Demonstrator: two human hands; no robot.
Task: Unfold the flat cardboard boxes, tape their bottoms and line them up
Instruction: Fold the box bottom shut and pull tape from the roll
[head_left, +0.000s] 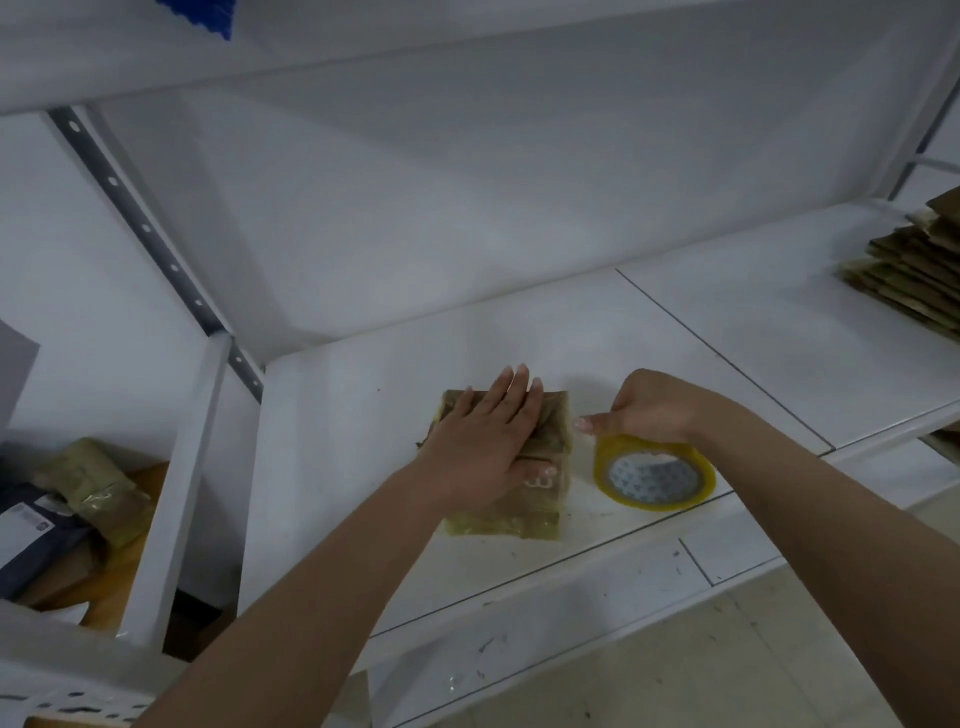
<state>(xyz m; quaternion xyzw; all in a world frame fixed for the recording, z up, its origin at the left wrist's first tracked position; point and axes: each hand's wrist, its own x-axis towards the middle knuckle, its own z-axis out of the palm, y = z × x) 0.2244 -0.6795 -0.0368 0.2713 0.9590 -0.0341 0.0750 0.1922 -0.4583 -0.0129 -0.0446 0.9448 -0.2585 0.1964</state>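
A big white shelf (519, 343) fills most of the view. Far to the right on it lies a stack of flat cardboard boxes (914, 265). Near the front edge sits one small cardboard box (540, 499) (brown, shiny with tape). The left hand (483, 441) lies flat on top of it, fingers straight and pressing down. Just beside the box is a yellow tape roll (654, 475). The right hand (649, 408) curls over the roll and grips its top edge, thumb sticking out toward the box.

No text or label here is legible.
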